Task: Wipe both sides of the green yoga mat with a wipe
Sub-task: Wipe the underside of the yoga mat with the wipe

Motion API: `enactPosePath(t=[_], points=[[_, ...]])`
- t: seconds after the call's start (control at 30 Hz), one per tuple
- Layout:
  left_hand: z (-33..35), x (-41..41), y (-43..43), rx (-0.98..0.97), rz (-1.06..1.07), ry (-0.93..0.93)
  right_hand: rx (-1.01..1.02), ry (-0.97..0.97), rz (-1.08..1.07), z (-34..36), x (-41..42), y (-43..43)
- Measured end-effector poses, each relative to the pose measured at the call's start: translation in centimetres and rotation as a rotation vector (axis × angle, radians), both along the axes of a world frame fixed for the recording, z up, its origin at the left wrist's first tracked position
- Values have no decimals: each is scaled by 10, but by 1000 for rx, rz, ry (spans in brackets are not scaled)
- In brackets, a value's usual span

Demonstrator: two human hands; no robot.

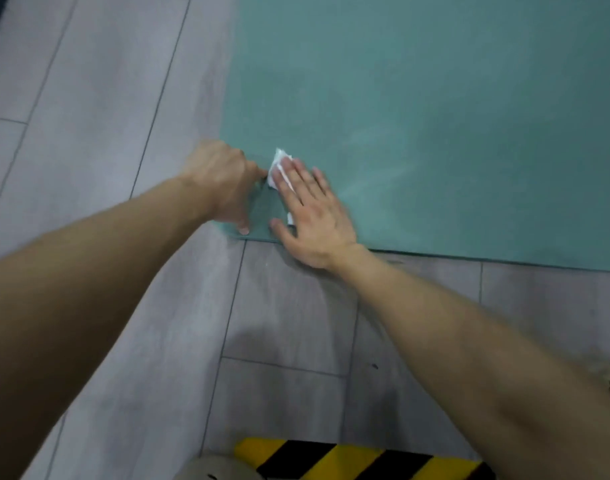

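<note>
Green yoga mat is seen spread flat on the floor, filling the upper right of the view, with its near-left corner lying between the two hands. A white wipe is pressed onto the mat just inside that corner by the right hand, which is laid flat with fingers straight and spread; the wipe shows beyond the fingertips and beside the thumb. The left hand is set at the mat's left edge close to the wipe, fingers curled and the thumb tip resting on the mat; whether the edge is gripped cannot be told. Grey wood-look planks make up the floor. A yellow-and-black striped strip is seen at the bottom edge.
</note>
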State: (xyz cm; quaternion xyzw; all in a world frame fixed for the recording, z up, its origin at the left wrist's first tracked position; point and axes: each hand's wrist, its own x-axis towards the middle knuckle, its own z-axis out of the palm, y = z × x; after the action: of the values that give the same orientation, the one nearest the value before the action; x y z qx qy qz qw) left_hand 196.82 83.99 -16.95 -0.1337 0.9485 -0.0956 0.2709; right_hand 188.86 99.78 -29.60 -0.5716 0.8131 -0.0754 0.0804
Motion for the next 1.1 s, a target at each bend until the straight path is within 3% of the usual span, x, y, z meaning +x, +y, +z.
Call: enactPosePath(t=[0.07, 0.13, 0.27, 0.4, 0.47, 0.57, 0.67, 0.73, 0.83, 0.93, 1.0, 1.1], points=[[-6, 3, -6, 1, 6, 37, 14, 22, 169, 4, -17, 8], [-13, 5, -8, -5, 15, 72, 88, 37, 179, 7, -64, 26], [-32, 16, -5, 65, 197, 144, 197, 40, -372, 22, -166, 91], [-49, 37, 0, 230, 396, 260, 95, 9, -642, 9, -115, 46], [-54, 45, 6, 312, 460, 310, 41, 4, -462, 0, -60, 8], [-60, 49, 11, 352, 411, 333, 41, -62, 42, -1, 10, -20], [-61, 53, 4, 339, 476, 345, 39, -13, 249, 5, -6, -1], [-58, 51, 3, 350, 490, 317, 59, 7, 123, 6, -54, 16], [-59, 54, 8, 409, 432, 269, 125, -13, -349, 13, -118, 39], [-60, 62, 7, 432, 439, 305, 84, -50, -639, 11, -96, 24], [-57, 59, 5, 403, 417, 298, 51, -62, -533, 9, -41, 4], [-50, 49, 3, 358, 364, 264, 74, -98, -109, 7, 39, 3]])
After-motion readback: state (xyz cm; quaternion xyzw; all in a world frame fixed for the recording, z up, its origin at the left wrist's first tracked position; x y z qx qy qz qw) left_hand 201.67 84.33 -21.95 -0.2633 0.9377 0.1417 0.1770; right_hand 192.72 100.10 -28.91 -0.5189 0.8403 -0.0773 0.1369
